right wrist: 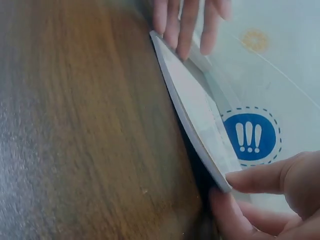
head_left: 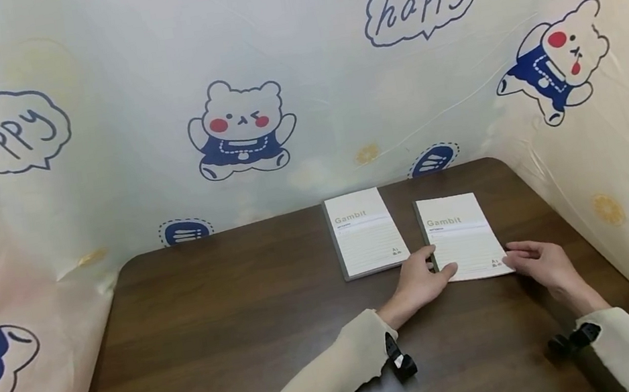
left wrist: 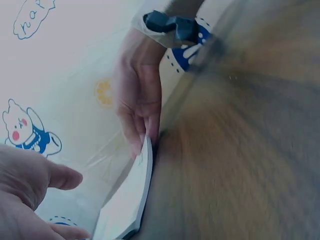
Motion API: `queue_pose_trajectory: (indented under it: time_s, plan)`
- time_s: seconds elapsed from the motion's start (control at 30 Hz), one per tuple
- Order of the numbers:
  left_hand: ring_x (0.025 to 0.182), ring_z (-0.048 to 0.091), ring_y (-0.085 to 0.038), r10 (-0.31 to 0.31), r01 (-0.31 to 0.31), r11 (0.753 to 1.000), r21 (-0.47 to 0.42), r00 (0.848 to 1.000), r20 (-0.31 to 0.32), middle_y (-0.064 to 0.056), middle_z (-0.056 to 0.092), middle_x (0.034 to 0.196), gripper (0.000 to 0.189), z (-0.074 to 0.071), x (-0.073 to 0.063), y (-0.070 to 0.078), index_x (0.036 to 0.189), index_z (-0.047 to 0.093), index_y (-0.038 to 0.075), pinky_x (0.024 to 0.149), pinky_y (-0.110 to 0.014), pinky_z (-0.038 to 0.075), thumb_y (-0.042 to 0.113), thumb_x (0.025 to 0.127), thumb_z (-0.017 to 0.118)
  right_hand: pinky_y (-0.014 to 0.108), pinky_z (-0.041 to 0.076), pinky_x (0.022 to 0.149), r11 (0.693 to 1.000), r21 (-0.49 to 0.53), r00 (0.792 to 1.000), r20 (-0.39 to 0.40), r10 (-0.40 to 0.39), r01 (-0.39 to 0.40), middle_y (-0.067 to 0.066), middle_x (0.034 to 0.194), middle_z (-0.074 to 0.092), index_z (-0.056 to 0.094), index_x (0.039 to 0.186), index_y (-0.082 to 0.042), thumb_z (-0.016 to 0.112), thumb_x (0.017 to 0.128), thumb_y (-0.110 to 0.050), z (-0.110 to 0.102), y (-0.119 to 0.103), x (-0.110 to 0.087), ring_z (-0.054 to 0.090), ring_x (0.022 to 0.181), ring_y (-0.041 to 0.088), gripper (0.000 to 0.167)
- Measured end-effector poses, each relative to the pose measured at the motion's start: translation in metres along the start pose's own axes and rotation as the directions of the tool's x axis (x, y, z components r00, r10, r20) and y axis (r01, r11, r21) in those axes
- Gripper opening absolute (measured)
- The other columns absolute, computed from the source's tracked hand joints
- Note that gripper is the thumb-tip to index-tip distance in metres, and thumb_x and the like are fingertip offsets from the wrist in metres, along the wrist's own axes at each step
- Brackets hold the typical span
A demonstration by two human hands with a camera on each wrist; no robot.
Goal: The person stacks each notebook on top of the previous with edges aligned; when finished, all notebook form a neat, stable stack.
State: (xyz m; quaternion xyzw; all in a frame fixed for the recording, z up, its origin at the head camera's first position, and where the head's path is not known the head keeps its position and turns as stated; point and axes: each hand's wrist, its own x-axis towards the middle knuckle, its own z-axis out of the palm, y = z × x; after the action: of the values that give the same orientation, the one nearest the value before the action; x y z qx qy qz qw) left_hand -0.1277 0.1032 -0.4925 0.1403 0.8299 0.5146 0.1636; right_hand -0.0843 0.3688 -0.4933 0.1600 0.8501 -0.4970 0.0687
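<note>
A white notebook (head_left: 462,245) printed "Gambit" lies at the right of the table, its near right corner lifted slightly. My right hand (head_left: 547,266) pinches that corner; in the right wrist view the thumb (right wrist: 260,177) is on the cover and the fingers are underneath. At the left edge is my left hand (head_left: 419,280), its thumb over the near left corner. Its fingers (right wrist: 186,30) look straight in the right wrist view, and whether they touch the notebook I cannot tell. A second matching notebook (head_left: 366,236) lies just to the left.
The brown wooden table (head_left: 217,319) has rounded far corners. A pale patterned cloth (head_left: 327,119) with bears and "happy" bubbles stands behind it and along both sides. Each wrist wears a black camera strap (head_left: 398,356).
</note>
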Motion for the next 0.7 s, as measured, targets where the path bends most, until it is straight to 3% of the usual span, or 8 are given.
queue_pose_trajectory:
  time_s: [0.13,0.3,0.43,0.5,0.7]
  plan:
    - [0.127,0.066,-0.030,-0.072,0.064,0.984,-0.164,0.996,-0.047,-0.014,0.060,0.149,0.065,0.006,0.001,0.000,0.149,0.056,0.006,0.095,-0.035,0.060,0.027,0.092,0.080,0.016,0.060,0.075,0.994,0.095,0.997,0.062,0.048,-0.054,-0.012,0.094,0.071,0.042,0.148,0.019,0.067,0.102,-0.013,-0.003,0.004,0.001,0.065,0.082,-0.005,0.062]
    - [0.125,0.066,-0.032,-0.175,0.133,0.928,-0.348,0.980,-0.092,-0.016,0.064,0.142,0.065,0.011,0.005,0.002,0.146,0.058,0.004,0.094,-0.040,0.060,0.014,0.086,0.084,0.018,0.060,0.075,0.985,0.153,0.991,0.119,0.057,-0.075,-0.015,0.091,0.068,0.043,0.145,0.020,0.068,0.100,-0.009,-0.005,0.004,0.000,0.064,0.083,-0.004,0.059]
    - [0.119,0.068,-0.029,-0.204,0.144,0.902,-0.408,0.973,-0.109,-0.015,0.067,0.136,0.064,0.013,0.006,0.006,0.143,0.059,0.001,0.090,-0.036,0.061,0.006,0.084,0.083,0.020,0.060,0.075,0.984,0.156,0.984,0.166,0.057,-0.083,-0.014,0.093,0.067,0.041,0.140,0.020,0.065,0.101,-0.007,-0.008,0.004,-0.002,0.064,0.083,-0.003,0.053]
    - [0.115,0.069,-0.027,-0.192,0.132,0.908,-0.398,0.975,-0.115,-0.014,0.068,0.133,0.064,0.014,0.004,0.008,0.143,0.059,-0.001,0.086,-0.032,0.061,0.003,0.083,0.083,0.021,0.060,0.075,0.986,0.151,0.982,0.182,0.049,-0.077,-0.013,0.095,0.066,0.039,0.140,0.019,0.063,0.101,-0.007,-0.009,0.005,-0.003,0.063,0.084,-0.003,0.052]
    - [0.111,0.069,-0.022,-0.135,0.098,0.959,-0.264,0.983,-0.126,-0.009,0.067,0.128,0.068,0.019,0.000,0.007,0.146,0.058,0.000,0.079,-0.022,0.057,-0.001,0.082,0.081,0.023,0.061,0.075,0.986,0.161,0.980,0.198,0.000,-0.032,-0.012,0.099,0.065,0.035,0.141,0.019,0.062,0.102,-0.006,-0.015,0.010,-0.008,0.065,0.087,-0.001,0.053]
